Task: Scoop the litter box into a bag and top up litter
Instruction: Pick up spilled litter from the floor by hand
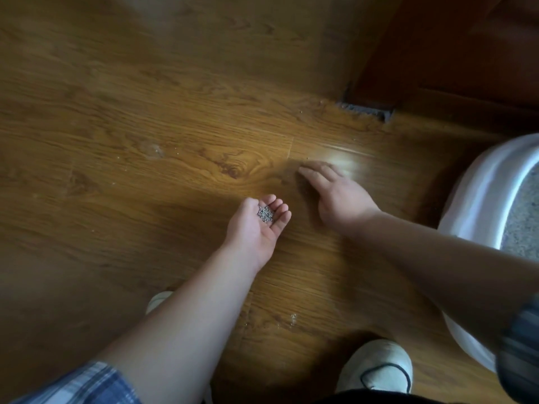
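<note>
My left hand (258,225) is turned palm up and cupped just above the wooden floor, with a small heap of grey litter grains (265,213) lying in it. My right hand (332,193) lies palm down on the floor a little to the right and farther away, fingers spread and blurred, holding nothing that I can see. The white litter box (478,199) stands at the right edge, only partly in view, with grey litter (525,225) inside. No bag or scoop is in view.
Scattered litter grains (293,317) and specks dot the wooden floor (145,141). A dark wooden door frame (437,68) with a grey gap at its foot stands at the upper right. My two light shoes (376,365) are at the bottom.
</note>
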Available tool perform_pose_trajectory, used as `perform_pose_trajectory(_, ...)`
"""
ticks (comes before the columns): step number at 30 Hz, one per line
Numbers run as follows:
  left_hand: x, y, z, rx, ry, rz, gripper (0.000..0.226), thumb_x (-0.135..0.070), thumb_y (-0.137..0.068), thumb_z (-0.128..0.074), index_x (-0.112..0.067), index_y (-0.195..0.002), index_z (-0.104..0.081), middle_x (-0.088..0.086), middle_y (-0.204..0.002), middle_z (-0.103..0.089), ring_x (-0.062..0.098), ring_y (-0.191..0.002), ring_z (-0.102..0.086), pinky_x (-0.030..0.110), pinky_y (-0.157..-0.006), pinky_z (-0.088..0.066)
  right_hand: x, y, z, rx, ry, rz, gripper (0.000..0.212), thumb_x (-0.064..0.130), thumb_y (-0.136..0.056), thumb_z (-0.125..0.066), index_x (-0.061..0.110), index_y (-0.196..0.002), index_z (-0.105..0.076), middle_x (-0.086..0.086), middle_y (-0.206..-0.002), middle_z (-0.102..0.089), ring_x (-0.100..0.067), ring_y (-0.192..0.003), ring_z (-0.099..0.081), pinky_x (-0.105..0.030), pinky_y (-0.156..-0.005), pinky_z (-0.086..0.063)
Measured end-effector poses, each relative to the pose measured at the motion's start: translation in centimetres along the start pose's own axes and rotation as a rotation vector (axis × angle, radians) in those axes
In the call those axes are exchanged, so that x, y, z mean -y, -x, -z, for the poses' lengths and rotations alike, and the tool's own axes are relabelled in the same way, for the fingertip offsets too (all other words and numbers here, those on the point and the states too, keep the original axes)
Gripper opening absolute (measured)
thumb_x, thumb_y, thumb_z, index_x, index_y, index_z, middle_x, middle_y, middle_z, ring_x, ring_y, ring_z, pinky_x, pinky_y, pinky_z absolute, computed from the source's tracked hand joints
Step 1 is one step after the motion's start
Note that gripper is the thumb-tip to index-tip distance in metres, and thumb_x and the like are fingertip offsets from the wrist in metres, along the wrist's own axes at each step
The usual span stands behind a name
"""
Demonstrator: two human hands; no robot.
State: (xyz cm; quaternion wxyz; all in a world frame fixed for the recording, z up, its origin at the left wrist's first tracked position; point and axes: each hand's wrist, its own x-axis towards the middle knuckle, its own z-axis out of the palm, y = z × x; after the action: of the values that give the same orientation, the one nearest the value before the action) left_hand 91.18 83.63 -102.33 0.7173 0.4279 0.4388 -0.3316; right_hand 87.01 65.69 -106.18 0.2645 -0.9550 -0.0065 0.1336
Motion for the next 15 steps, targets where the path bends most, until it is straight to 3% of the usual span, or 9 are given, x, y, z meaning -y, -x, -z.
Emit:
perform_pose_trajectory(7, 0.1, 0.3, 0.0, -0.023, -0.006, 0.004, 0.029, -0.013, -0.096, -0.037, -0.005, -0.081, -0.061, 0.009, -0.074, -0.063, 0.021, -0.073, -0.063, 0.031, -0.069, -0.059, 0.4, -2.6, -0.8, 0.113, 0.253, 0.174, 0.060, 0.028, -0.099, -0.043, 0.016, -0.156, -0.030, -0.004, -0.164, -0.024, -0.022, -0.152, -0.019, -0.040, -0.125, -0.014)
perform_pose_trajectory(15, 0.0, 0.3, -0.1, -0.006, -0.010, 0.002, 0.028, -0.014, -0.097, -0.039, -0.004, -0.086, -0.062, 0.009, -0.075, -0.065, 0.021, -0.072, -0.065, 0.031, -0.070, -0.059, -0.8, 1.6, -0.4, 0.109, 0.237, 0.151, 0.057, 0.023, -0.099, -0.046, 0.012, -0.154, -0.034, -0.006, -0.162, -0.030, -0.024, -0.151, -0.025, -0.033, -0.122, -0.010)
